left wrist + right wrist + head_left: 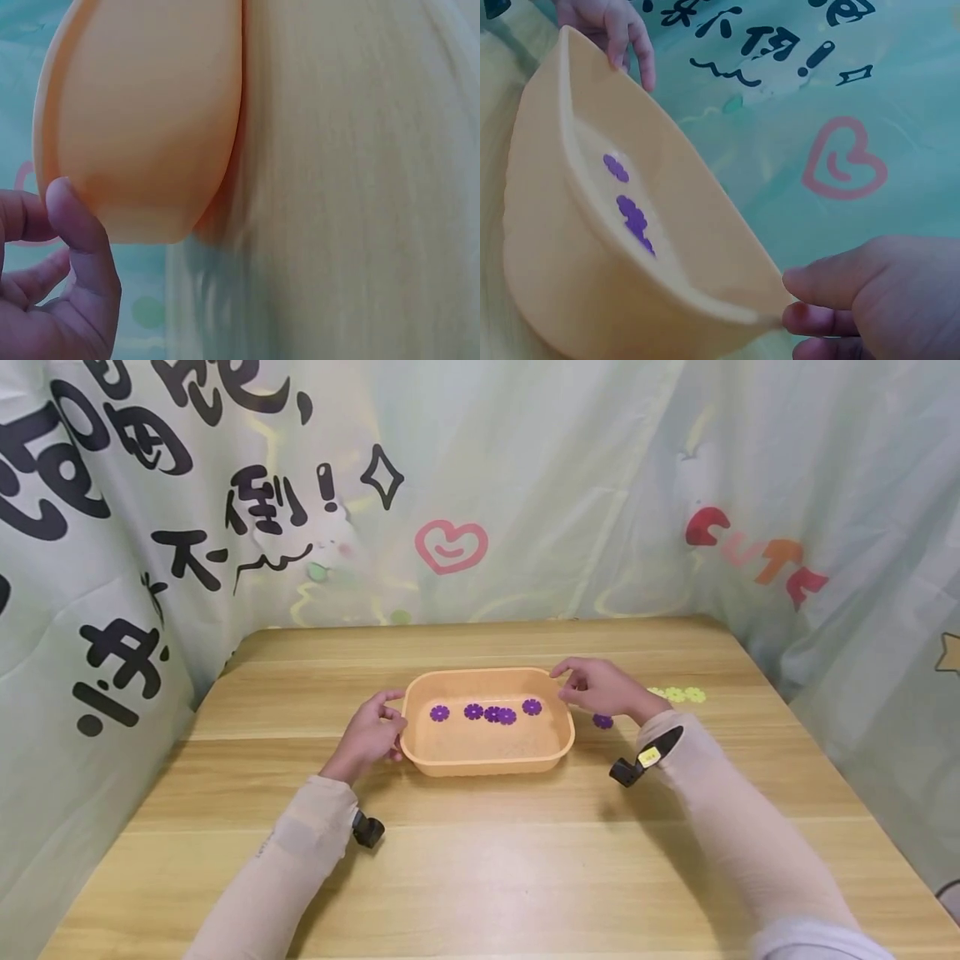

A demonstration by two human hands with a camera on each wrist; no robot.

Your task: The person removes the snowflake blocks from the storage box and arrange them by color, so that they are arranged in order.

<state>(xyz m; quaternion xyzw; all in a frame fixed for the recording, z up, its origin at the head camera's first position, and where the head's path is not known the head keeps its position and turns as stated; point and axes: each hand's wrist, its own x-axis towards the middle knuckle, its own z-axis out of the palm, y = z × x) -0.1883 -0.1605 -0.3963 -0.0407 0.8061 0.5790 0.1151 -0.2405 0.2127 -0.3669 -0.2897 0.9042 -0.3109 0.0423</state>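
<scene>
An orange plastic basin (491, 767) with rounded corners is in the middle of the wooden table. Several purple flower-shaped discs (440, 713) lie on its floor, two of them overlapping. At the basin's left end, my left hand (370, 733) pinches the rim; the left wrist view shows the thumb (79, 225) against the rim with other fingers behind it. My right hand (602, 685) pinches the rim at the far right corner, thumb and fingers meeting on the edge in the right wrist view. Whether the basin touches the table is hard to tell.
Beside the basin, under the right forearm, lies another purple flower disc (602, 722). A row of yellow-green flower discs (695, 694) lies farther right, partly behind the right wrist. A printed curtain (540, 485) hangs round the back and sides of the table (480, 868).
</scene>
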